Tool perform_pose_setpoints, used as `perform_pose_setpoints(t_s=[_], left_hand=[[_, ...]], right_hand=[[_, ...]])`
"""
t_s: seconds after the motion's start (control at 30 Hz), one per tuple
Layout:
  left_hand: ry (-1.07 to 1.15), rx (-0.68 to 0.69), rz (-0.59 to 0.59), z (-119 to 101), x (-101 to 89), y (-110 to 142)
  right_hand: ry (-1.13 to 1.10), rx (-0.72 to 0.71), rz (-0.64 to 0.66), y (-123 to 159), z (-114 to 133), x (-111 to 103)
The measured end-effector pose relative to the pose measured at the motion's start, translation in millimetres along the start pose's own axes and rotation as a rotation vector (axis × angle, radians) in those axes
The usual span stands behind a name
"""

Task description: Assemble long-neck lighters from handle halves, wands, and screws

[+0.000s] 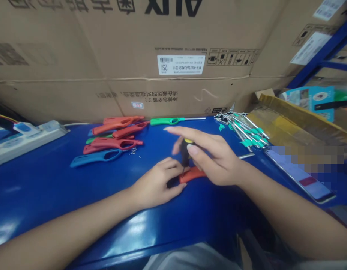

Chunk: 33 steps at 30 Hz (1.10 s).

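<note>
My left hand [163, 182] pinches the near end of an orange-red lighter [192, 174] that lies on the blue table. A small screwdriver [185, 153] with a black and yellow handle stands upright in my right hand [212, 155], its index finger stretched out to the left. The screwdriver's thin tip meets the lighter's handle close to my left fingers. My right hand and wrist hide the lighter's far part; a metal tube [247, 155] shows beyond the wrist.
Red and blue lighter handles [114, 144] lie piled at the left, with a green lighter [167, 121] behind. Metal tubes with green parts [246, 131] lie at the right, near a phone [299, 176]. A power strip [29, 140] sits far left; a large cardboard box [128, 45] stands behind.
</note>
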State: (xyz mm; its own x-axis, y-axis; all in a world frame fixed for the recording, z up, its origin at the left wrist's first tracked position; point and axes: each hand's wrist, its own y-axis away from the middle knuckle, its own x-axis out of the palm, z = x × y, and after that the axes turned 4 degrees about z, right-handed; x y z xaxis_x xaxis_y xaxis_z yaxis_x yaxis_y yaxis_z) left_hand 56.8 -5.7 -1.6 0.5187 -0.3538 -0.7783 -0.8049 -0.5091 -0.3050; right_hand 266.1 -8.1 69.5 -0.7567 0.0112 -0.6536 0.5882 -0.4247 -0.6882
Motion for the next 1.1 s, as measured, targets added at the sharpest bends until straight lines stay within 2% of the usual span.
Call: perform_pose_setpoints(t_s=[0.03,0.1,0.17,0.2,0.27,0.33,0.37,0.5,0.53,0.67,0.7,0.83,0.9,1.0,1.03,1.1], left_hand=[[-0.003,0.007,-0.002,0.0,-0.2,0.2],[-0.011,0.016,-0.012,-0.3,-0.3,0.5],[-0.008,0.013,-0.013,-0.6,-0.3,0.7],[-0.002,0.003,-0.007,-0.7,-0.2,0.7],[0.01,-0.021,0.006,-0.9,0.1,0.8],[0.008,-0.032,0.009,-0.8,0.3,1.3],[0.001,-0.031,0.007,-0.8,0.4,1.7],[-0.022,-0.022,-0.002,-0.9,0.2,2.8],[-0.023,-0.024,-0.003,-0.9,0.0,2.8],[-0.02,-0.035,-0.024,-0.2,0.5,2.5],[-0.019,-0.038,-0.026,0.2,0.9,2.5],[-0.015,-0.037,-0.037,1.3,1.7,2.4],[-0.015,-0.035,-0.044,0.9,1.3,1.8],[-0.019,-0.034,-0.047,0.0,0.4,1.1],[-0.019,-0.034,-0.05,-0.1,0.4,1.1],[-0.016,-0.035,-0.048,0.2,0.7,1.5]], right_hand=[[0.016,0.007,-0.032,-0.1,0.1,0.3],[0.19,-0.052,-0.132,0.6,-0.2,0.4],[0.326,-0.116,-0.156,1.2,-0.5,-0.1],[0.306,-0.114,-0.117,1.0,-0.2,-0.3],[0.124,-0.023,0.001,-0.1,1.2,-0.5],[-0.017,0.068,0.058,-1.0,2.4,-0.1],[-0.001,0.069,0.037,-0.9,2.5,0.3],[0.349,-0.088,-0.147,1.4,1.3,0.1],[0.337,-0.088,-0.137,1.4,1.6,-0.4],[-0.009,0.087,-0.012,-1.5,4.0,-2.8],[0.0,0.086,-0.027,-2.1,3.9,-3.3],[0.33,-0.072,-0.138,-1.4,0.5,-5.0],[0.258,-0.033,-0.053,-0.9,0.2,-5.6],[-0.018,0.112,0.088,-1.2,1.5,-5.7],[-0.023,0.123,0.082,-1.3,1.7,-5.5],[0.123,0.066,0.002,-1.3,1.6,-5.3]])
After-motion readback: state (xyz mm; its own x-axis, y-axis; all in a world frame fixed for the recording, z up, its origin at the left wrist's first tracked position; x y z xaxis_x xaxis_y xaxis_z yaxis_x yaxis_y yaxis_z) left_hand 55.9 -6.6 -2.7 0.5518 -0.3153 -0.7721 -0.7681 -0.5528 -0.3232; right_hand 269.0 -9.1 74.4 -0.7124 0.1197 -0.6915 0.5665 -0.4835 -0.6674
